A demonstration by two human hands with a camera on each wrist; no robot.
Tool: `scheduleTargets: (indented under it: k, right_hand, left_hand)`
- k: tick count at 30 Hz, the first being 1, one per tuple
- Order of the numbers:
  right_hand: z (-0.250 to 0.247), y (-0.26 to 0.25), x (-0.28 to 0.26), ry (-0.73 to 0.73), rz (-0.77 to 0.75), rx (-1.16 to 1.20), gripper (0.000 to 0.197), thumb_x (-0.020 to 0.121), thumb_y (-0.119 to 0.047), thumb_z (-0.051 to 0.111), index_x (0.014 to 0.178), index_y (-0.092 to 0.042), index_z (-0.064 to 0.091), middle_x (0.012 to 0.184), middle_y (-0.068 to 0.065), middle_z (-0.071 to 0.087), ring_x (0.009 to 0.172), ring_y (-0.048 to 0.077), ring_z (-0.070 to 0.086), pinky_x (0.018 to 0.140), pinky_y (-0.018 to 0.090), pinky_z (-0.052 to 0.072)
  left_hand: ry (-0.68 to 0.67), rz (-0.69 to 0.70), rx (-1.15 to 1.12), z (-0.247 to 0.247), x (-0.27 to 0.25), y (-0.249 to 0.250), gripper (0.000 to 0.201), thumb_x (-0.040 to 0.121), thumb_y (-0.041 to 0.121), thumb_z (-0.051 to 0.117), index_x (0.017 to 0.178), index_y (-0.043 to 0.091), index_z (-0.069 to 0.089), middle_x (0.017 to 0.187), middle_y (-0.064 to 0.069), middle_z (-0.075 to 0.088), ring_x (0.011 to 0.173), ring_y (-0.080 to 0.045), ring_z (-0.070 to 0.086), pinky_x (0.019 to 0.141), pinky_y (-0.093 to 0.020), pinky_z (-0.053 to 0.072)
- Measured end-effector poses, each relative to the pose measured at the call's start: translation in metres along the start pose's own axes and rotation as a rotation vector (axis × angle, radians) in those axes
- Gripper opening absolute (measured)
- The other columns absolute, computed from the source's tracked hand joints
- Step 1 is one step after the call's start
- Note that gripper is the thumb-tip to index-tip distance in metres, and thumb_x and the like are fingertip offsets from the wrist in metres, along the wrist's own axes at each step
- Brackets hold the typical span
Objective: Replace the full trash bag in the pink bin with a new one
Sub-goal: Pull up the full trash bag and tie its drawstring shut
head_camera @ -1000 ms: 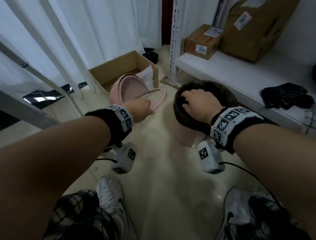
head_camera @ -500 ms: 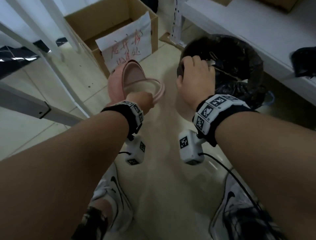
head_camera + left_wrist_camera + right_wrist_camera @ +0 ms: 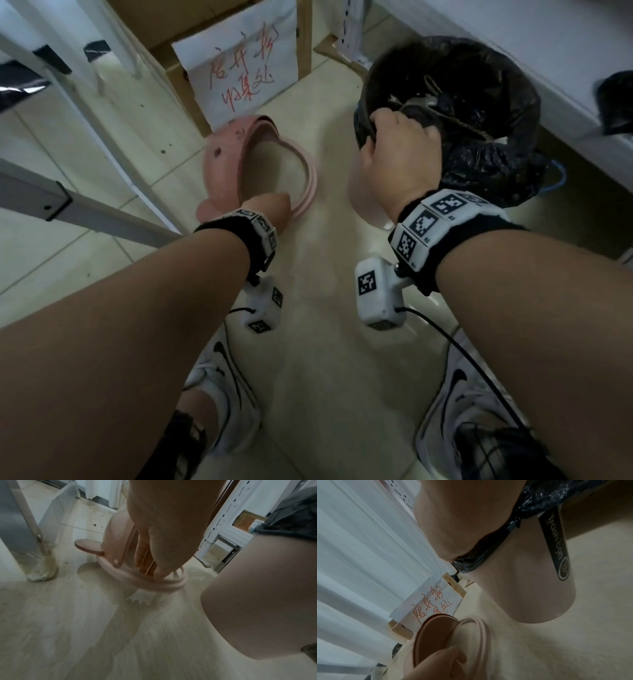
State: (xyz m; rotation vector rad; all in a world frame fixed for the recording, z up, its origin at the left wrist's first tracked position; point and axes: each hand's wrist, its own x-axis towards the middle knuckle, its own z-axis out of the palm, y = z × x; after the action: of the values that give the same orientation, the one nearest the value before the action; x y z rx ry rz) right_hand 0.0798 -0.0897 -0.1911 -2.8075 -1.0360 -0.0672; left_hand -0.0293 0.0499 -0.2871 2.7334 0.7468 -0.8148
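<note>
a: why does the left hand (image 3: 270, 210) curl round the pink lid ring (image 3: 301, 178) near the floor?
b: probably to set it aside, off the pink bin (image 3: 530, 582).
a: and the right hand (image 3: 397, 154)?
b: it clutches the black trash bag (image 3: 489, 113) at the rim, likely to lift the bag, which sits in the bin.
</note>
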Motion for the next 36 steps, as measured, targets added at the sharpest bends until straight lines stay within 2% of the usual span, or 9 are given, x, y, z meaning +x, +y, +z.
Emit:
scheduleTargets:
  k: [5,9,11,20,25,27,30,32,36]
  right_hand:
    - [-0.005,0.000,0.000,-0.059,0.016,0.063,0.027,0.095,-0.023,0.044,0.116,-0.009,0.052,0.118,0.013,0.059,0.112,0.033,0.054,0.090,0.041,0.041]
    - [-0.018,0.005,-0.005,-0.145,0.032,0.098,0.028,0.094,-0.028,0.047,0.110,-0.006,0.056,0.111,0.017,0.062,0.104,0.035,0.059,0.081,0.040,0.047]
    - [-0.028,0.006,-0.010,-0.230,0.022,0.137,0.027,0.092,-0.027,0.052,0.108,-0.007,0.059,0.109,0.018,0.063,0.102,0.036,0.060,0.082,0.041,0.048]
    - [-0.059,-0.012,-0.052,-0.475,-0.267,0.158,0.018,0.086,-0.024,0.061,0.095,-0.010,0.068,0.098,0.012,0.066,0.091,0.031,0.062,0.078,0.039,0.053]
    - [-0.076,-0.008,-0.042,-0.722,-0.438,0.073,0.028,0.090,-0.034,0.058,0.094,-0.009,0.069,0.091,0.009,0.068,0.083,0.027,0.062,0.072,0.035,0.048]
    - [-0.087,-0.007,-0.027,-0.690,-0.440,0.054,0.035,0.093,-0.036,0.054,0.095,-0.005,0.070,0.092,0.011,0.069,0.083,0.028,0.062,0.072,0.034,0.047]
    - [-0.098,-0.001,-0.004,-0.495,-0.401,0.145,0.033,0.095,-0.031,0.051,0.090,-0.003,0.068,0.083,0.008,0.062,0.075,0.020,0.055,0.069,0.029,0.040]
    - [-0.094,0.008,0.006,-0.396,-0.355,0.190,0.026,0.095,-0.027,0.050,0.091,-0.008,0.067,0.084,0.002,0.060,0.080,0.019,0.055,0.072,0.030,0.041]
    - [-0.068,0.027,0.009,-0.346,-0.259,0.175,0.020,0.091,-0.018,0.047,0.103,-0.014,0.063,0.106,0.007,0.064,0.103,0.027,0.057,0.087,0.042,0.049]
  left_hand:
    - [0.061,0.013,0.041,-0.031,-0.001,-0.002,0.036,0.099,0.019,0.038,0.131,0.004,0.045,0.133,-0.018,0.052,0.121,-0.035,0.052,0.097,-0.040,0.043]
    - [0.190,0.084,0.140,-0.093,-0.025,0.009,0.025,0.096,0.025,0.041,0.103,0.007,0.058,0.120,-0.013,0.059,0.105,-0.034,0.059,0.090,-0.038,0.050]
    - [0.186,0.112,0.175,-0.124,-0.044,0.020,0.029,0.098,0.024,0.041,0.113,0.004,0.055,0.121,-0.017,0.058,0.110,-0.034,0.056,0.091,-0.038,0.047]
    - [0.180,0.134,0.163,-0.164,-0.114,0.036,0.038,0.098,0.028,0.043,0.118,-0.001,0.057,0.119,-0.018,0.061,0.110,-0.032,0.056,0.089,-0.035,0.044]
    - [0.159,0.091,-0.059,-0.169,-0.103,0.030,0.033,0.099,0.035,0.042,0.089,0.004,0.050,0.072,-0.006,0.052,0.065,-0.019,0.047,0.066,-0.028,0.036]
    - [0.126,0.056,-0.199,-0.166,-0.093,0.029,0.040,0.098,0.039,0.044,0.078,0.005,0.052,0.066,-0.008,0.055,0.054,-0.018,0.047,0.062,-0.028,0.042]
    - [0.079,-0.031,-0.372,-0.158,-0.080,0.031,0.042,0.096,0.040,0.047,0.085,0.001,0.058,0.077,-0.013,0.062,0.070,-0.028,0.061,0.078,-0.038,0.054]
    - [0.080,-0.038,-0.281,-0.152,-0.070,0.033,0.042,0.096,0.038,0.047,0.078,0.001,0.055,0.074,-0.011,0.058,0.078,-0.029,0.060,0.074,-0.037,0.052]
    - [0.188,-0.022,-0.096,-0.146,-0.053,0.030,0.045,0.097,0.029,0.049,0.057,0.008,0.041,0.060,-0.006,0.042,0.066,-0.024,0.047,0.064,-0.032,0.037]
